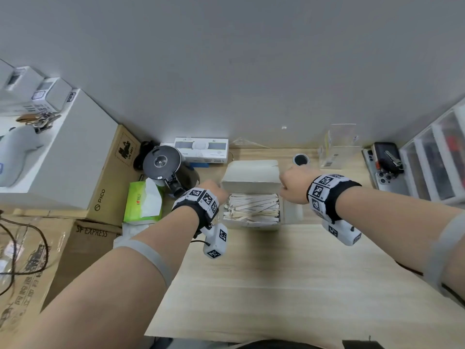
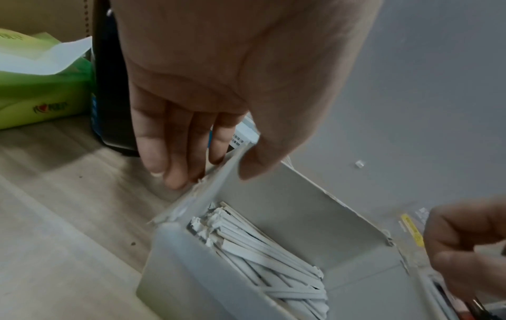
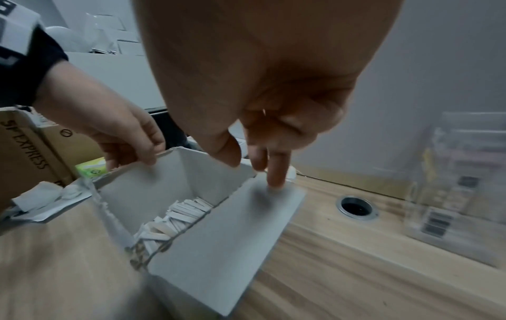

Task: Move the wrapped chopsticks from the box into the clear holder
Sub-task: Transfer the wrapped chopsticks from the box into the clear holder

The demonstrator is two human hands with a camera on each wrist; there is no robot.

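The wrapped chopsticks (image 1: pixel 253 207) lie piled crosswise inside the open white box (image 1: pixel 251 183), between the two hands on the bench (image 1: pixel 276 273). The left hand (image 2: pixel 208 91) pinches the box's left side flap, thumb inside and fingers outside. The right hand (image 3: pixel 268 121) has its thumb and two extended fingers at the right side flap, one fingertip pressing on it, without curling around it. The clear holder (image 1: pixel 339 147) stands beyond the right hand against the wall.
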